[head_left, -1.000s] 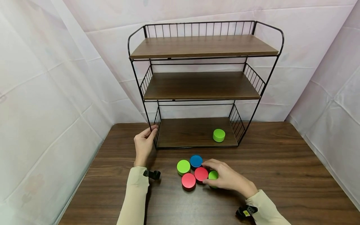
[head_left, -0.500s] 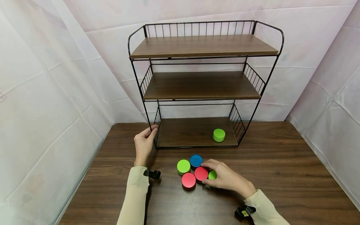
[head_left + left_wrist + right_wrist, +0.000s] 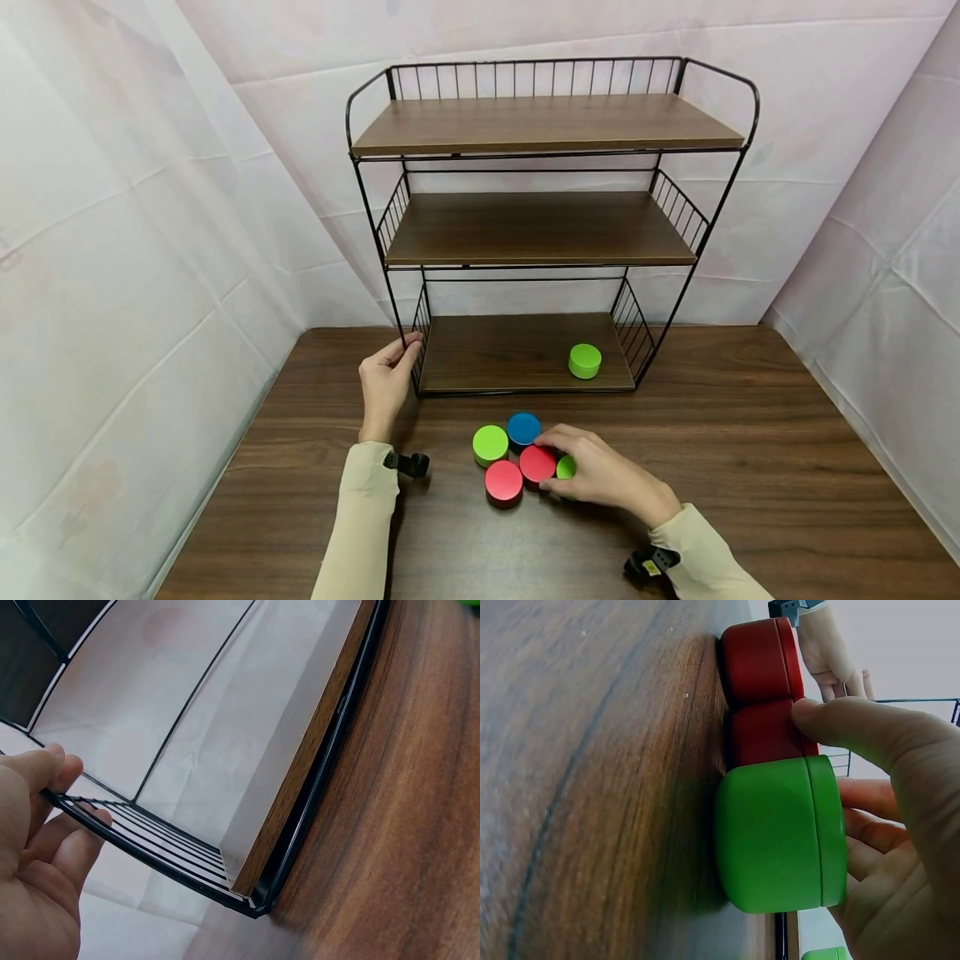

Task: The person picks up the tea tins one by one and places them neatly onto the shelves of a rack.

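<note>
With thumb and fingers, my left hand point(image 3: 384, 387) holds the left side wire of a black three-tier rack point(image 3: 161, 866), low down near the bottom tier. My right hand point(image 3: 603, 475) pinches a small red round lidded jar point(image 3: 537, 465) standing on the table; thumb and fingertips lie on opposite sides of its lid. A green jar point(image 3: 776, 836) sits beneath that palm, right beside the red one and partly hidden from above. A second red jar point(image 3: 503, 482), a blue jar point(image 3: 523, 429) and another green jar point(image 3: 491, 444) cluster just left of this hand.
One more green jar point(image 3: 584, 360) stands on the right part of the rack's bottom shelf point(image 3: 495, 354). Above it are a middle shelf point(image 3: 536, 225) and a top shelf point(image 3: 547, 121). Pale cloth point(image 3: 135, 250) hangs behind and beside the wooden table point(image 3: 750, 433).
My right hand has shifted slightly left, its fingers further over the red jar, and more of the green jar beneath it is covered. The left hand stays on the rack.
</note>
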`<state>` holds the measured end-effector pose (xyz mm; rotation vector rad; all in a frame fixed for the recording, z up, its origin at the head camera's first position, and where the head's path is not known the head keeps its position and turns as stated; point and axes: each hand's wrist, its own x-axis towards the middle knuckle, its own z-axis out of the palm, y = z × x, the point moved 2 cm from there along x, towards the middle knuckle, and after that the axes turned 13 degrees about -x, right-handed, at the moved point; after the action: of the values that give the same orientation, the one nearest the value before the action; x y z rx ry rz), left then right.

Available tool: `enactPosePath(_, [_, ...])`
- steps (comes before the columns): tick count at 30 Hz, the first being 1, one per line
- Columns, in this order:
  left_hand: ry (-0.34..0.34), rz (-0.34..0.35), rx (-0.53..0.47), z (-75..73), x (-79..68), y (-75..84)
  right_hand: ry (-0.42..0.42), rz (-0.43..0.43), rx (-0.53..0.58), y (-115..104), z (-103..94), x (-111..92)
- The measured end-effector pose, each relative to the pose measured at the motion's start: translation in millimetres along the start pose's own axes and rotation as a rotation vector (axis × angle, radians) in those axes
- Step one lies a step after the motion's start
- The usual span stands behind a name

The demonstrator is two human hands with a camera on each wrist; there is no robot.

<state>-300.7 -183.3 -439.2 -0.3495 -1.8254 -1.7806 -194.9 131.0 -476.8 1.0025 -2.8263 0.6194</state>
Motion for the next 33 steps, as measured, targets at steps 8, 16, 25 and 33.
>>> enactPosePath(8, [-0.008, 0.006, -0.016, 0.3, 0.0, -1.4, -0.010, 0.011, 0.020, 0.3, 0.6, 0.1])
enactPosePath(16, [-0.014, 0.006, -0.002, 0.1, -0.1, 1.0, 0.007, 0.011, 0.036, -1.6, -4.3, 2.4])
enactPosePath(25, [-0.008, -0.005, 0.021, -1.5, -1.4, 1.4, -0.004, 0.012, 0.049, -2.1, -8.2, 5.1])
enactPosePath(33, [-0.006, 0.005, 0.021, -0.1, -1.1, 1.6, -0.005, 0.024, 0.063, -3.5, -14.0, 6.1])
